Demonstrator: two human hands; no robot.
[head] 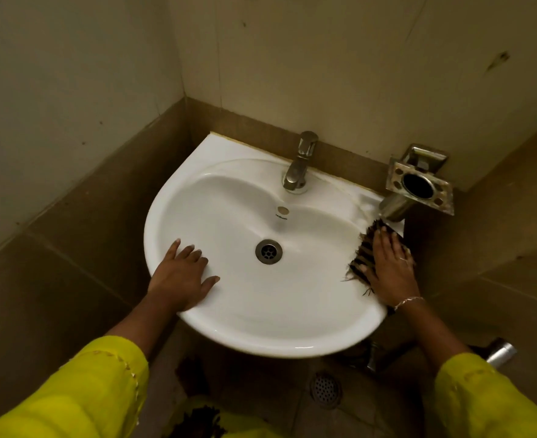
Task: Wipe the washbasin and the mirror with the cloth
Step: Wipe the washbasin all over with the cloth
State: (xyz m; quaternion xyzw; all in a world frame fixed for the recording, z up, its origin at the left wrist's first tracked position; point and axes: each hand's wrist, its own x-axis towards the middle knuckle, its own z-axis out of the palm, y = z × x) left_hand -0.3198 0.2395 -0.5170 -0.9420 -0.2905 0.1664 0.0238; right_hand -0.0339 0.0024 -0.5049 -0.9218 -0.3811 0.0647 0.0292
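Cloth [362, 252] pressed under flat right hand [389, 273] | left hand [180, 276] splayed on washbasin [261, 311] (near rim)

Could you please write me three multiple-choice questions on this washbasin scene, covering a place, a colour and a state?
1. Where does the cloth lie? A) over the drain B) on the right rim of the washbasin C) on the tap
2. What colour are the sleeves? A) yellow B) blue C) white
3. How is the left hand? A) gripping the tap B) holding the cloth C) flat, fingers straight, on the rim
Answers: B, the right hand presses it there; A, both forearms show it; C, palm down on the left rim.
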